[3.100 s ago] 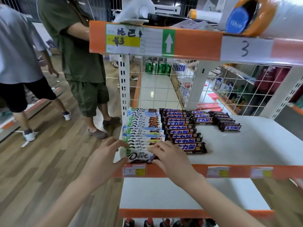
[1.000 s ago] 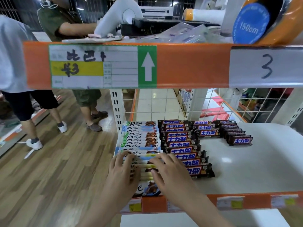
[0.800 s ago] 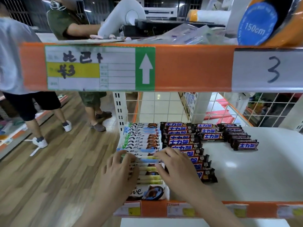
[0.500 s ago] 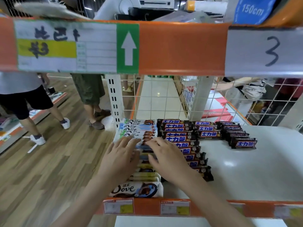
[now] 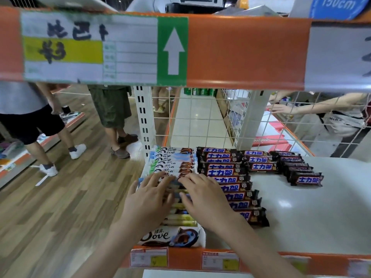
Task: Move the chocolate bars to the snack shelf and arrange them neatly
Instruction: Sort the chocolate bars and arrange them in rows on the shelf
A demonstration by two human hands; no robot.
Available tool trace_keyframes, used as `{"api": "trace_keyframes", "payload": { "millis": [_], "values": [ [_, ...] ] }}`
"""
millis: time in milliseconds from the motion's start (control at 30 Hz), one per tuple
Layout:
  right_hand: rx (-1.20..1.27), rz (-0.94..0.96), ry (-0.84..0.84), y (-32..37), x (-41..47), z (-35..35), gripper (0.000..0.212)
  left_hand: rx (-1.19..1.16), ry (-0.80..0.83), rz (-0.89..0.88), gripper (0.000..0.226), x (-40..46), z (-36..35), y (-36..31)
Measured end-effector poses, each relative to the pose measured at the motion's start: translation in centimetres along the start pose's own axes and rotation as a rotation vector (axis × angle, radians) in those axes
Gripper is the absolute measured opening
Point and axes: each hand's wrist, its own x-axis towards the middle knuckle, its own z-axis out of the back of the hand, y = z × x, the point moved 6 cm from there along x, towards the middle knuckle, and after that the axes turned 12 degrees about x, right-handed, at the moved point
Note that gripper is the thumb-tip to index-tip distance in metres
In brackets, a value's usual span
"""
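Note:
A row of white Dove chocolate bars (image 5: 172,161) runs front to back along the left end of the white shelf (image 5: 313,213). My left hand (image 5: 148,201) and my right hand (image 5: 204,197) lie flat on the middle of that row, fingers straight, pressing the bars. The front Dove bar (image 5: 170,236) lies by the shelf's orange edge. Beside the row sit dark brown bars (image 5: 226,173) with blue labels, in a long row, a short row (image 5: 261,160) and a further row (image 5: 301,173).
The orange front rail of the upper shelf (image 5: 241,51) hangs close overhead, with a label and a green arrow. A wire grid backs the shelf. Two people stand on the wooden floor (image 5: 60,207) at left; another person's arm (image 5: 301,107) reaches behind the grid.
Both hands have slid from the front bar back along the Dove row, now pressing its middle. The camera has dropped lower, so the upper rail fills more of the view.

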Motion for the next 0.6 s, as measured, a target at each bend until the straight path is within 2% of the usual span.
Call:
{"api": "trace_keyframes", "payload": {
  "millis": [200, 400, 600],
  "values": [
    [0.012, -0.036, -0.039, -0.9, 1.7, 1.5, 0.037, -0.007, -0.021, -0.010, 0.037, 2.1, 0.7, -0.3],
    [-0.036, -0.123, 0.011, -1.6, 3.6, 0.7, 0.036, -0.026, -0.014, 0.019, 0.036, 4.0, -0.2, -0.9],
    [0.096, -0.107, -0.112, -2.3, 3.1, 0.3, 0.035, -0.033, -0.067, 0.047, 0.035, 3.7, -0.6, -0.8]
  ]
}}
